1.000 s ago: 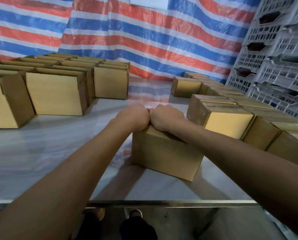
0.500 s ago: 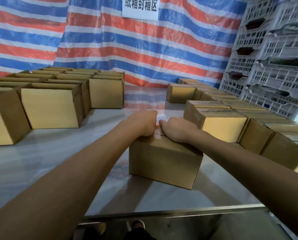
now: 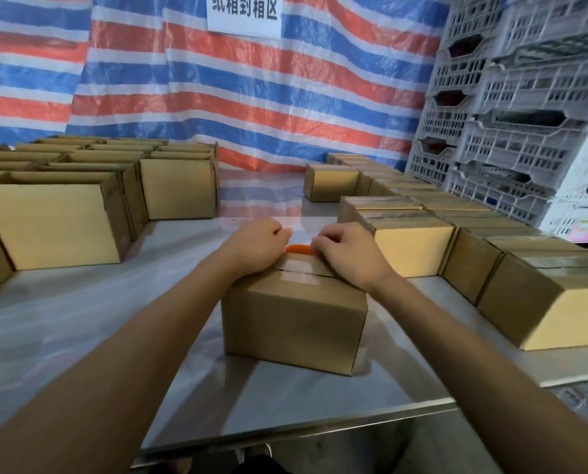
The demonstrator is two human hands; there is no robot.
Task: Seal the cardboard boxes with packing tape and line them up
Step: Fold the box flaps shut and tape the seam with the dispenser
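Since the earlier frame the hands have drawn slightly apart, baring an orange piece [image 3: 299, 249] between them. The left hand [image 3: 258, 248] curls over the far top edge of the cardboard box [image 3: 292, 319]. The right hand [image 3: 347, 254] rests curled on its top, where it is unclear whether it grips anything. The box sits mid-surface [image 3: 80, 319], with open boxes [image 3: 53, 224] to the left and sealed boxes [image 3: 412, 248] to the right.

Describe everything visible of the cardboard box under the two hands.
A plain brown cardboard box, flaps closed, with a strip of clear tape along its top seam. It stands upright, turned slightly, on the grey table. The left hand and right hand rest on its top toward the far edge.
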